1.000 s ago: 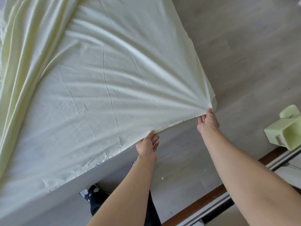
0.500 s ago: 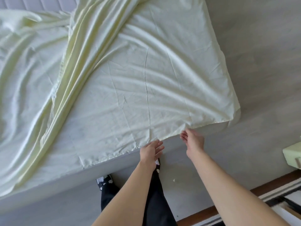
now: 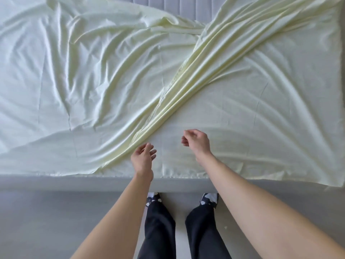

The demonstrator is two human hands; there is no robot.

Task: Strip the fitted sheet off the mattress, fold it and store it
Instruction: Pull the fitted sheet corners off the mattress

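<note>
Head view: looking straight down over the near edge of a bed. Lying loose and heavily wrinkled across the top of the mattress (image 3: pixel 179 1), the pale yellow fitted sheet (image 3: pixel 252 101), with a thick gathered ridge of folds (image 3: pixel 179 94) running diagonally from upper right down to the near edge. Showing bare only at the far edge, a strip of quilted grey mattress. Hanging a little past the near right corner, one flap of sheet.

Hovering just above the sheet near the lower end of the ridge, the left hand (image 3: pixel 142 159), fingers loosely curled, gripping nothing. Hovering a little farther in, the right hand (image 3: pixel 196 141), fingers likewise relaxed and bent, holding nothing. Not possible to tell whether either fingertip is brushing the cloth.

Standing on the grey floor (image 3: pixel 46 221) right against the bed side, two legs in dark trousers (image 3: pixel 160 227) with patterned shoes (image 3: pixel 209 198).
</note>
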